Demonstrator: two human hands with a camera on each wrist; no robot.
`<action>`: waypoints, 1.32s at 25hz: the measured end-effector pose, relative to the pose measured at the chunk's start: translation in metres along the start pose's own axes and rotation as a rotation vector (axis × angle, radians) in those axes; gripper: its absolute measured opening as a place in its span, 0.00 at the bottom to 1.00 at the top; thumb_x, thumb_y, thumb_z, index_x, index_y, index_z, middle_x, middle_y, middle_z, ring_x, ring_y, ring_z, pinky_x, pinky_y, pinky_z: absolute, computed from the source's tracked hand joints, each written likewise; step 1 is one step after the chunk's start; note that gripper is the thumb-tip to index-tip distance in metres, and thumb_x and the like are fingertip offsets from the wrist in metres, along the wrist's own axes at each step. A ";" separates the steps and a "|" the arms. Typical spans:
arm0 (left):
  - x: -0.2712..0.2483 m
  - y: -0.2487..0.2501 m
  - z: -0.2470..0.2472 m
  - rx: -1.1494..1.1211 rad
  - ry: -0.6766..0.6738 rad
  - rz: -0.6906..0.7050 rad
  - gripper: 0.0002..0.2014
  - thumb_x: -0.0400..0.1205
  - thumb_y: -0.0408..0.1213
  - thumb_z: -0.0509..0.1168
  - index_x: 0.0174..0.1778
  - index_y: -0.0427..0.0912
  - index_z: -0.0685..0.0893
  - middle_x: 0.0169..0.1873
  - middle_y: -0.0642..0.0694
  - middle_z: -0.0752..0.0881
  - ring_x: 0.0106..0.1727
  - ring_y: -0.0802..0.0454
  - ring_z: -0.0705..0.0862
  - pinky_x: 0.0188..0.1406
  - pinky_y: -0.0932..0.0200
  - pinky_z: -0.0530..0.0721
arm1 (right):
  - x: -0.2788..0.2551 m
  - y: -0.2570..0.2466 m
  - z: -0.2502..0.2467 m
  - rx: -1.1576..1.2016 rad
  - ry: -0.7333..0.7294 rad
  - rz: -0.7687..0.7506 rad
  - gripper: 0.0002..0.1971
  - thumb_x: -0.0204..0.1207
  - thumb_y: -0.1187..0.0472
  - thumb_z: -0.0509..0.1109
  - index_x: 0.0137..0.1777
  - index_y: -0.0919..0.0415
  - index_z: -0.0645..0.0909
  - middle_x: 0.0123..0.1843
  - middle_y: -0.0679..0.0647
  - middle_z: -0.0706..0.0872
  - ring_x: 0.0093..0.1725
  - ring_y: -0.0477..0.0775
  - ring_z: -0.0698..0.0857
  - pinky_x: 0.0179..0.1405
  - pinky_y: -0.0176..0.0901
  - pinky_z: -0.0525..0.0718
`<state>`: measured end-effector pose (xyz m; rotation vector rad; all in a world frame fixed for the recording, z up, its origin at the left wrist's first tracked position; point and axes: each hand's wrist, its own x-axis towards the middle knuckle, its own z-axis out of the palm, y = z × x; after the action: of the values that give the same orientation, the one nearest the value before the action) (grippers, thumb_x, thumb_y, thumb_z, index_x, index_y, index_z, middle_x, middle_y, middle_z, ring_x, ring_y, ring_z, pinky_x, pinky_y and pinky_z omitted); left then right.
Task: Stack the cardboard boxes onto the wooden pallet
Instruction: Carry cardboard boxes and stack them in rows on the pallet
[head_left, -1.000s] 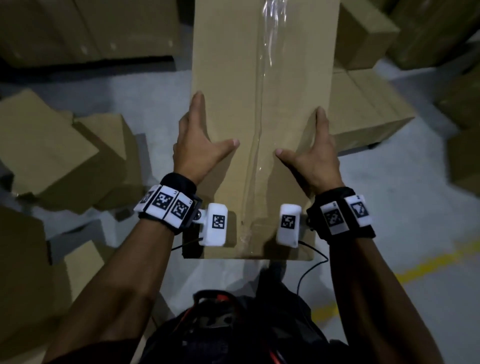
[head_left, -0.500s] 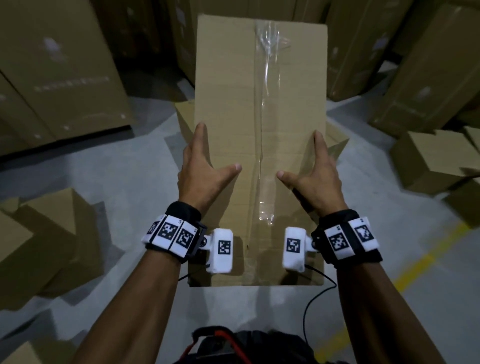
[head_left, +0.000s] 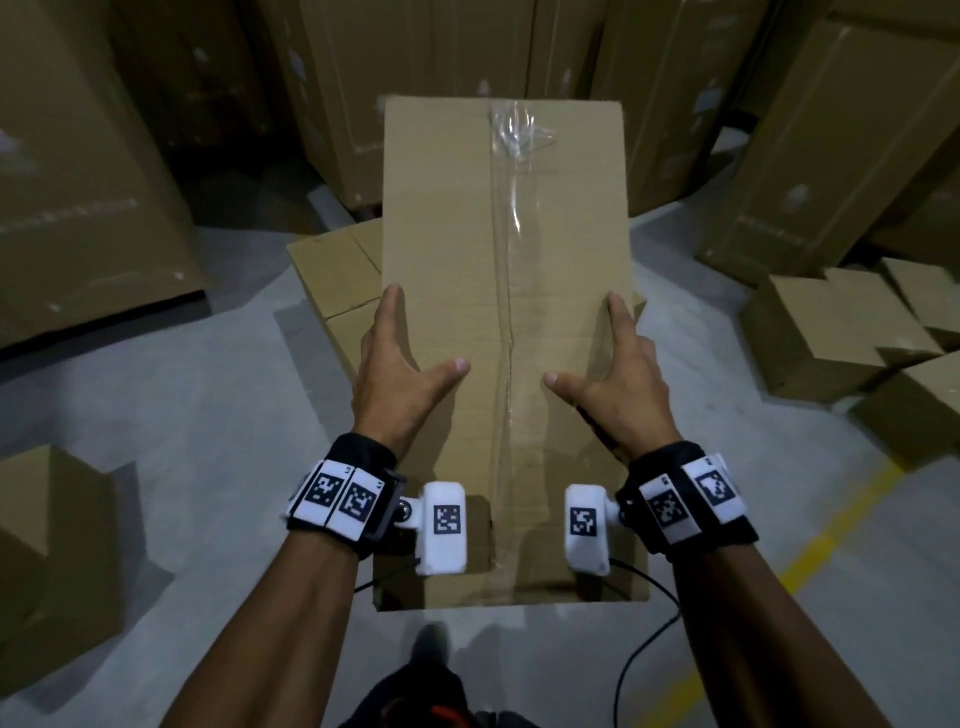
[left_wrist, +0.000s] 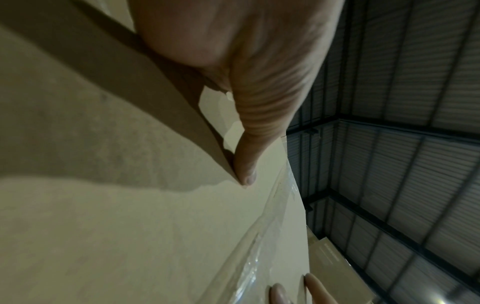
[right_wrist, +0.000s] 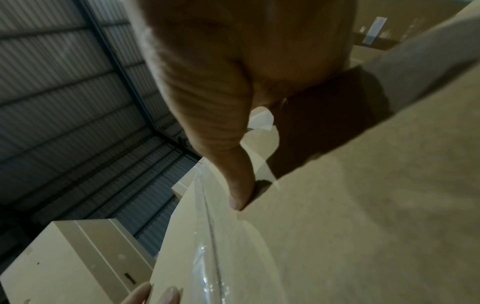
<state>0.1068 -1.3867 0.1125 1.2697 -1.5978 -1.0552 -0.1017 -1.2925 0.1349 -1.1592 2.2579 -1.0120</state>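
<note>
Both thumbs lie flat on the top face of the long cardboard box; the remaining fingers run down its side faces, so the left hand and right hand clamp it between them. The box is carried above the grey floor, with a clear tape seam along its middle and stacked cartons beyond.

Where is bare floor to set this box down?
Bare floor lies left of the carried box, between the tall stack and the low boxes. More beside the yellow line. Ahead is crowded: a floor box directly below.
</note>
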 end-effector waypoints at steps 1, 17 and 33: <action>0.014 -0.004 0.012 -0.011 -0.006 -0.002 0.53 0.71 0.42 0.82 0.83 0.70 0.54 0.85 0.56 0.58 0.75 0.62 0.58 0.71 0.55 0.62 | 0.014 0.005 0.000 -0.015 -0.002 0.005 0.55 0.69 0.44 0.82 0.86 0.34 0.45 0.82 0.59 0.64 0.76 0.66 0.72 0.73 0.60 0.73; 0.310 -0.046 0.152 -0.075 -0.078 -0.095 0.54 0.68 0.38 0.84 0.84 0.64 0.58 0.83 0.53 0.63 0.74 0.64 0.60 0.71 0.59 0.63 | 0.327 0.006 0.032 -0.138 -0.046 0.120 0.57 0.69 0.44 0.82 0.87 0.38 0.45 0.81 0.64 0.65 0.77 0.69 0.72 0.75 0.60 0.71; 0.477 -0.052 0.275 0.008 0.224 -0.282 0.54 0.70 0.37 0.83 0.87 0.56 0.56 0.84 0.55 0.62 0.76 0.64 0.59 0.73 0.63 0.60 | 0.619 0.043 0.054 -0.073 -0.388 -0.070 0.55 0.69 0.45 0.83 0.87 0.36 0.47 0.85 0.59 0.61 0.82 0.64 0.65 0.76 0.55 0.69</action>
<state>-0.2112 -1.8305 0.0242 1.5929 -1.2806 -1.0333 -0.4442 -1.8052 0.0507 -1.3425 1.9705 -0.6624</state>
